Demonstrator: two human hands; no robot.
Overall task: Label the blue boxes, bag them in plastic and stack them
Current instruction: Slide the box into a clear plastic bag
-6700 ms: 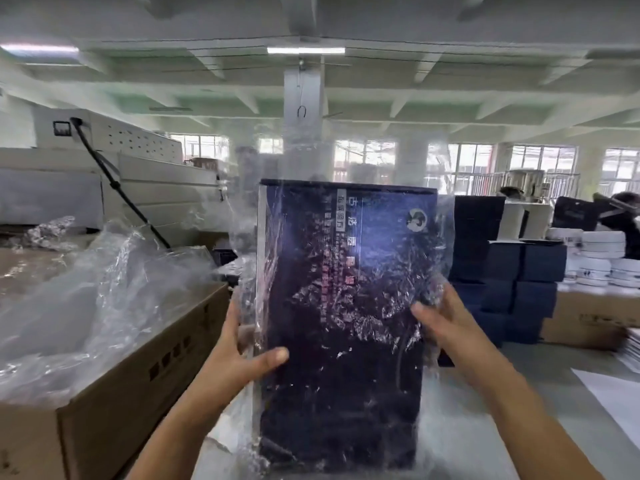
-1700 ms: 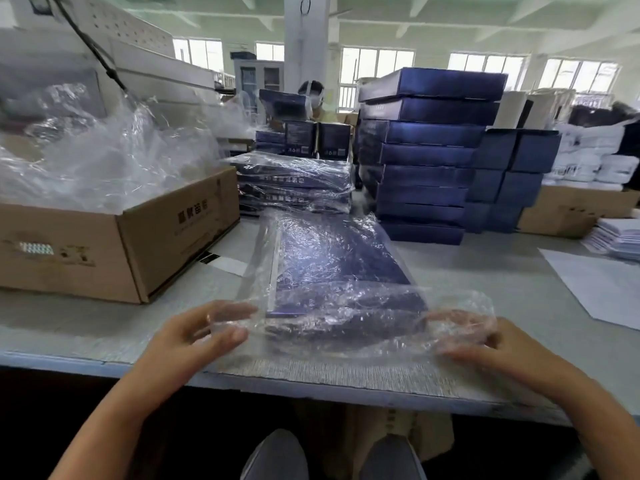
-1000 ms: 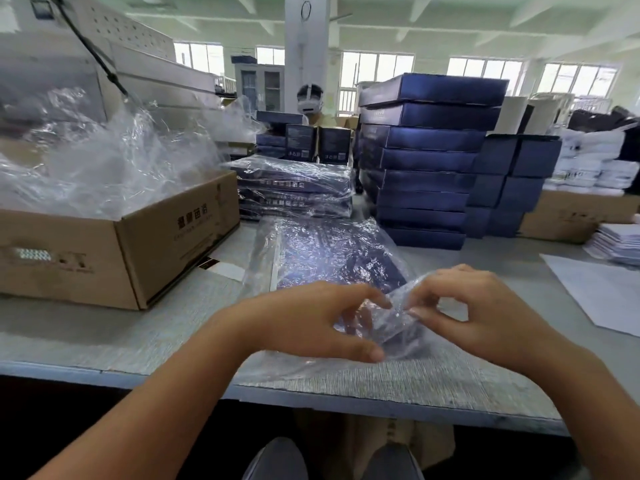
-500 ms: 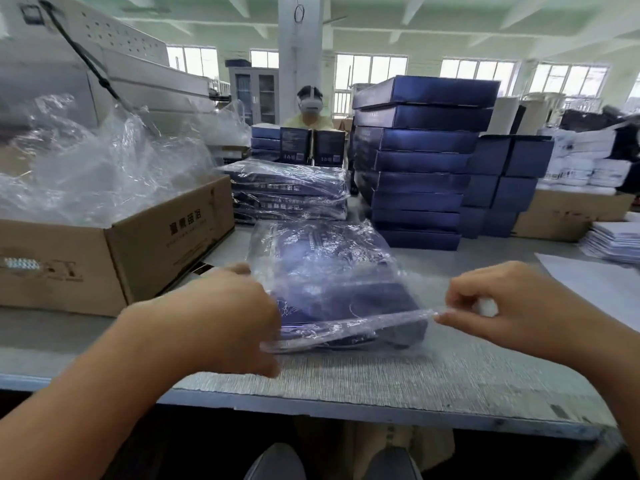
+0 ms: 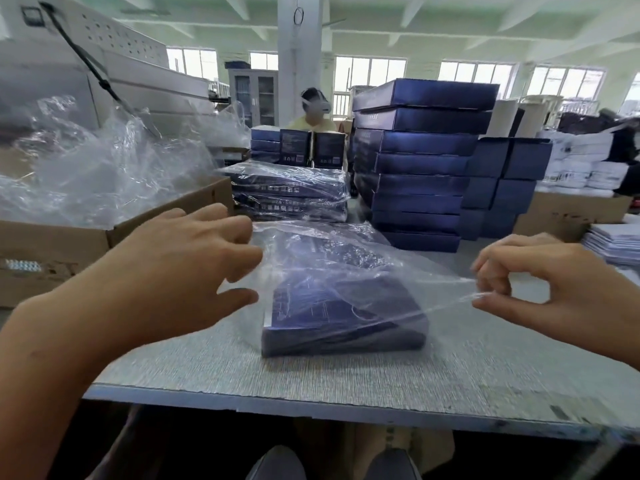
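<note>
The blue box [image 5: 343, 317] lay flat on the table [image 5: 311, 386], inside a clear plastic bag [image 5: 346, 258]. The right hand [image 5: 554, 285], off to the right of the box, pinched a corner of the bag between thumb and finger. The plastic was stretched tight from the box to that pinch. The left hand [image 5: 187, 265] was just left of the box, with its fingers spread apart and holding nothing. I could not tell if its fingertips touched the plastic.

This looked like the bagging step, at the part where the loose end gets tidied. Behind the box sat a pile of bagged boxes [image 5: 287, 192]. Behind it and to the right stood a tall stack of bare boxes [image 5: 419, 161].

Next, the loose plastic likely needed folding flat against the box. Then both hands would need to lift the box onto the bagged pile behind it.
</note>
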